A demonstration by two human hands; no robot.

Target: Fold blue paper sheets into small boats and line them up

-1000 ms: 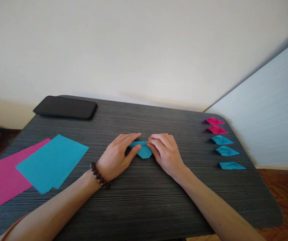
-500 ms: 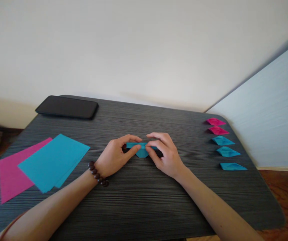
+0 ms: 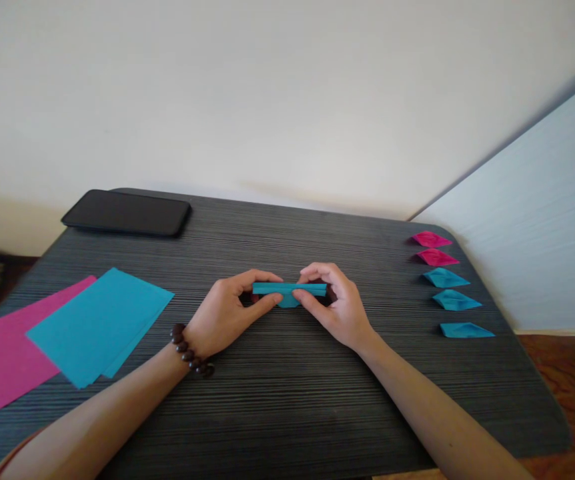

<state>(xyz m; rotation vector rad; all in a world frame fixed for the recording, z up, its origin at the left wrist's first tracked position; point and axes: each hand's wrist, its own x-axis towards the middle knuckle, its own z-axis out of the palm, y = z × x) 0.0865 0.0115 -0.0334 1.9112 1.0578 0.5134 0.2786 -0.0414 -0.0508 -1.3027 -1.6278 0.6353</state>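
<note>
A piece of folded blue paper (image 3: 289,289) is held between both hands above the middle of the table. It shows a long narrow band along the top and a small flap below its centre. My left hand (image 3: 237,300) pinches its left part, thumb in front and fingers behind. On the other side, my right hand (image 3: 335,303) grips the right part with its thumb pressed near the centre. The fingertips behind the paper are partly hidden. A dark bead bracelet (image 3: 187,353) circles my left wrist.
Blue sheets (image 3: 100,327) overlap a pink sheet (image 3: 22,333) at the left of the dark table (image 3: 287,413). A black phone (image 3: 127,213) lies at the back left. Two pink paper boats (image 3: 435,257) and several blue paper boats (image 3: 450,300) line the right side. A wall stands behind.
My right hand's fingers have moved from the paper's middle to behind its right part, and the thumb now lies flatter. More of the band shows, and the lower flap looks shorter.
</note>
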